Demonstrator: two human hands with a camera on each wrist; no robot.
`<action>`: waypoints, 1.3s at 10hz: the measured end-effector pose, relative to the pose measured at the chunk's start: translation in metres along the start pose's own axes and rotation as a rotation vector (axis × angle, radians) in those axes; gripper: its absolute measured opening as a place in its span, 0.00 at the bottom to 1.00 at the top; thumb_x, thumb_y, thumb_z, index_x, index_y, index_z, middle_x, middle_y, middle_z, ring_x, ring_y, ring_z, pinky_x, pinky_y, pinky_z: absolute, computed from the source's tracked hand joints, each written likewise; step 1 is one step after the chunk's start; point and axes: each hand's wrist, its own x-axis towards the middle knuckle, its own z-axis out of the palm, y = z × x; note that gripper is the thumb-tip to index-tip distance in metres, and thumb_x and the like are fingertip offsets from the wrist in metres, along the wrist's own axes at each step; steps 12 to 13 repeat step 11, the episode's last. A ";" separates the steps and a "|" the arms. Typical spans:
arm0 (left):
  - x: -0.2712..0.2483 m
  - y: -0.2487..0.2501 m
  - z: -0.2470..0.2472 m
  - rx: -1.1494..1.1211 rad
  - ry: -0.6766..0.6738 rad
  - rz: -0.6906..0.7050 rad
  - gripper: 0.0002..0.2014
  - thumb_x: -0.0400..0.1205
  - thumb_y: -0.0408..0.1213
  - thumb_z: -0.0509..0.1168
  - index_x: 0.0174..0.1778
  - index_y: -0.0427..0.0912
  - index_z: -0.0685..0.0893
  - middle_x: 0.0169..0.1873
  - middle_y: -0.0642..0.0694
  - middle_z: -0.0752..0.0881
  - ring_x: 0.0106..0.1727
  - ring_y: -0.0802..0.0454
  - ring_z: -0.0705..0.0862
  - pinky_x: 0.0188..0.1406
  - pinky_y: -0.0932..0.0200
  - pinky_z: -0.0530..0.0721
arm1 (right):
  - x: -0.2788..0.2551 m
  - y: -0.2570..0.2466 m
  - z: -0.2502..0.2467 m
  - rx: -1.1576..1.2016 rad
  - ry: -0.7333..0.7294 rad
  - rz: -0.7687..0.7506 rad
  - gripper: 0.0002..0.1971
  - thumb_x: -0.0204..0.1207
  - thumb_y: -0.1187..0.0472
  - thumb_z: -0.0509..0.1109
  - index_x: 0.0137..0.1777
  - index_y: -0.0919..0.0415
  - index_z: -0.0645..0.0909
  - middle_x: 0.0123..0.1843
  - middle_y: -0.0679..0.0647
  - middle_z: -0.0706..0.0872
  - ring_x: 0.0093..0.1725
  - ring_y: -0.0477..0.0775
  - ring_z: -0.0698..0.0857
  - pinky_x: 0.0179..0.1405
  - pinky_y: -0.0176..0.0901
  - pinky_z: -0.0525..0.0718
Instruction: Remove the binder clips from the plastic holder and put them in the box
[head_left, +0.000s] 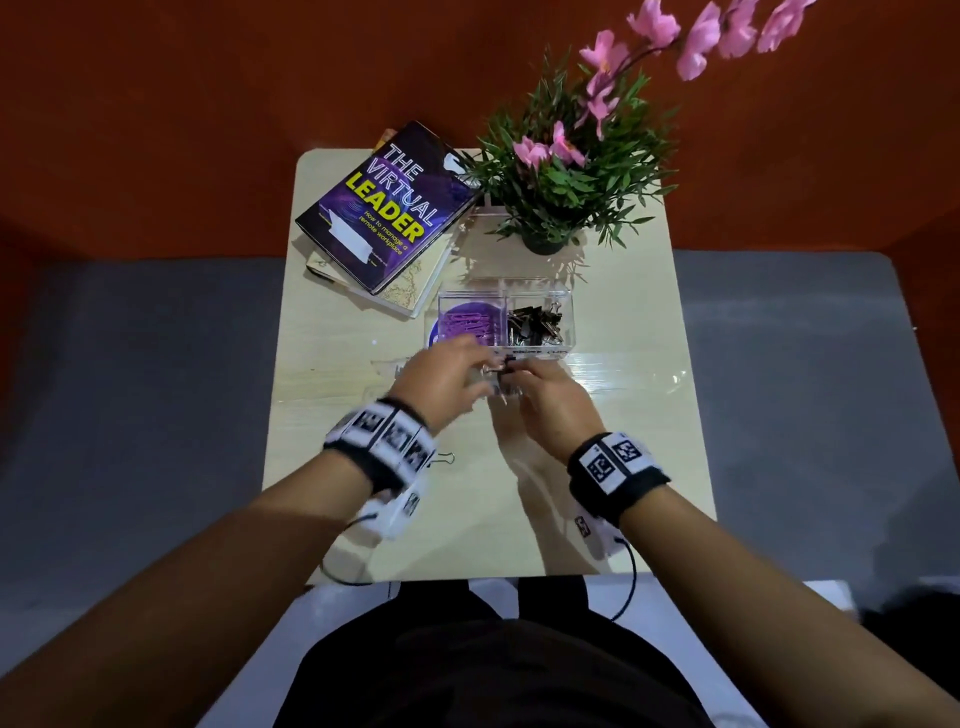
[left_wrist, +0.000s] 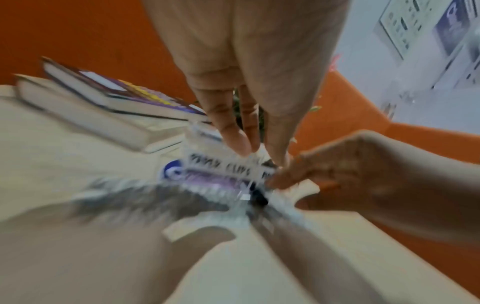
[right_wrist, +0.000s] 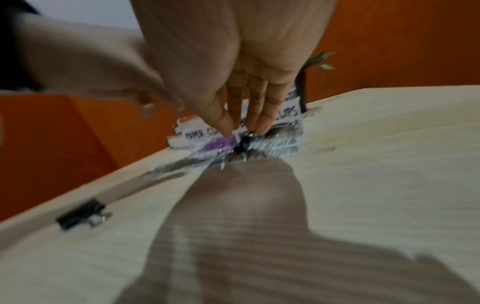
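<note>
A clear plastic holder (head_left: 623, 376) lies across the table in front of the clear two-part box (head_left: 569, 312). A black binder clip (head_left: 501, 370) sits on the holder between my hands. My left hand (head_left: 475, 376) grips the holder beside the clip. My right hand (head_left: 522, 374) pinches the clip; its fingertips (right_wrist: 244, 127) rest on the black clip (right_wrist: 242, 145), though both wrist views are blurred. The box's right compartment holds several binder clips (head_left: 535, 325), and its left one holds purple paper clips (head_left: 470, 325). One loose binder clip (head_left: 444, 459) lies on the table by my left wrist.
Two stacked books (head_left: 389, 208) lie at the back left of the small wooden table (head_left: 322, 364). A potted plant with pink flowers (head_left: 561, 171) stands at the back right, just behind the box. Grey floor surrounds the table.
</note>
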 end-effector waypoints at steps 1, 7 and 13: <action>-0.046 -0.040 0.020 0.121 -0.186 -0.069 0.21 0.74 0.40 0.75 0.63 0.47 0.82 0.61 0.49 0.81 0.59 0.50 0.80 0.56 0.58 0.80 | 0.008 0.001 0.012 -0.075 -0.078 -0.020 0.16 0.75 0.68 0.66 0.63 0.65 0.81 0.70 0.62 0.80 0.70 0.65 0.75 0.62 0.58 0.82; 0.034 0.034 0.006 -0.111 0.123 0.063 0.12 0.79 0.37 0.70 0.56 0.39 0.83 0.54 0.43 0.81 0.47 0.49 0.81 0.54 0.55 0.81 | -0.028 0.034 0.005 -0.009 0.033 0.282 0.06 0.73 0.64 0.69 0.39 0.68 0.80 0.43 0.63 0.79 0.36 0.67 0.81 0.34 0.43 0.71; -0.070 -0.071 -0.005 -0.116 0.304 -0.231 0.04 0.77 0.32 0.71 0.45 0.41 0.87 0.44 0.43 0.89 0.44 0.46 0.86 0.49 0.51 0.85 | 0.023 0.019 -0.057 0.002 0.178 0.078 0.08 0.72 0.66 0.72 0.51 0.62 0.82 0.49 0.60 0.82 0.36 0.60 0.84 0.37 0.49 0.84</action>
